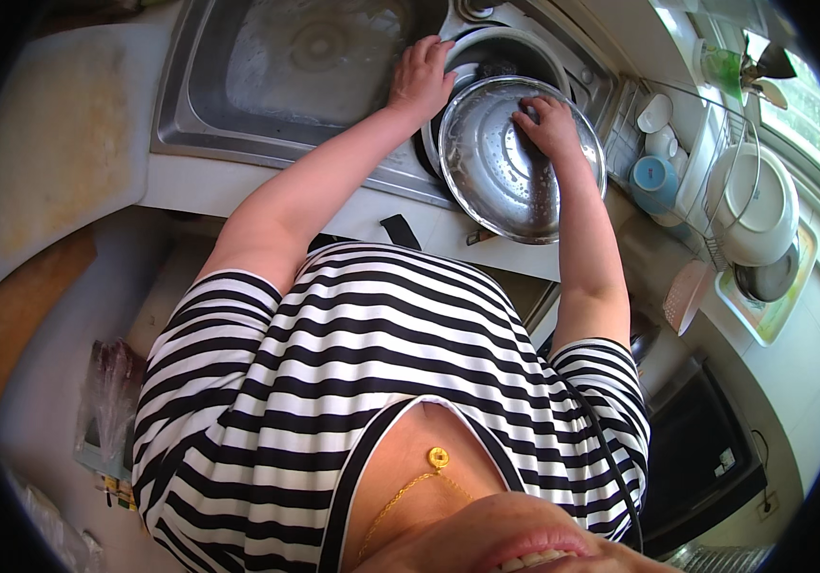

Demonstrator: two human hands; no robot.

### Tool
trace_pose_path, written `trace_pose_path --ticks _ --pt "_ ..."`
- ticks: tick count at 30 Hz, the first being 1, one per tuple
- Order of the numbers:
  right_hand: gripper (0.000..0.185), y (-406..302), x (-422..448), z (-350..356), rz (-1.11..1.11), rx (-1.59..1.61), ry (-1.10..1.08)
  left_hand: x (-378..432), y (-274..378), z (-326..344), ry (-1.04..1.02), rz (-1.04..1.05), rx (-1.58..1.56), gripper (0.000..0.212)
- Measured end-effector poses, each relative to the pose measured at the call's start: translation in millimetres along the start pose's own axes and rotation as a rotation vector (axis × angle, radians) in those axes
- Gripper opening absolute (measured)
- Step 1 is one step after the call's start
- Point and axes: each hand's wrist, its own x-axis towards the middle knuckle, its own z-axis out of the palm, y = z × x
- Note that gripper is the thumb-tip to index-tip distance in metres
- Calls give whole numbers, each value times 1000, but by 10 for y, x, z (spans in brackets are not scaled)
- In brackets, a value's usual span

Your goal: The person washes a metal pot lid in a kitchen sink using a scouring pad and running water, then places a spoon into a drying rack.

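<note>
My left hand [422, 80] is at the left rim of a deep metal basin [524, 41], fingers bent towards it; whether it grips the rim is unclear. A dark scouring pad [496, 68] seems to lie inside this basin. In front of it, a wet, shiny stainless steel bowl [481, 136] tilts over the near edge of the sink. On the bowl's droplet-covered surface rests my right hand [547, 127], its fingers somewhat apart and nothing visible in them.
Left of the basin is a sink [213, 114] with shallow water. A stained white cutting board [59, 136] lies farther left. On the right, a wire dish rack [728, 208] holds cups and a white dish [754, 204]. Beside it hangs a pink strainer [688, 297].
</note>
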Motion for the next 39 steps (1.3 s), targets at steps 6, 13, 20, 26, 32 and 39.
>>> trace_pose_path --ticks 6,13,20,26,32,39 --pt "36 -154 -350 -200 -26 81 85 -49 345 92 -271 65 -274 39" --pt "15 -204 -656 -251 -123 268 216 -36 348 72 -547 -626 -473 81" --pt "17 -437 -639 -589 -250 429 466 52 442 -606 -586 -1001 -1212 38" --pt "23 -220 -67 -598 -178 693 651 173 311 -1299 -271 -940 -1172 28" --pt "26 267 531 358 -40 248 95 27 -59 -1900 -215 -824 -933 33" --pt "47 -209 576 979 17 220 -43 -52 -377 -2356 -61 -866 -881 37"
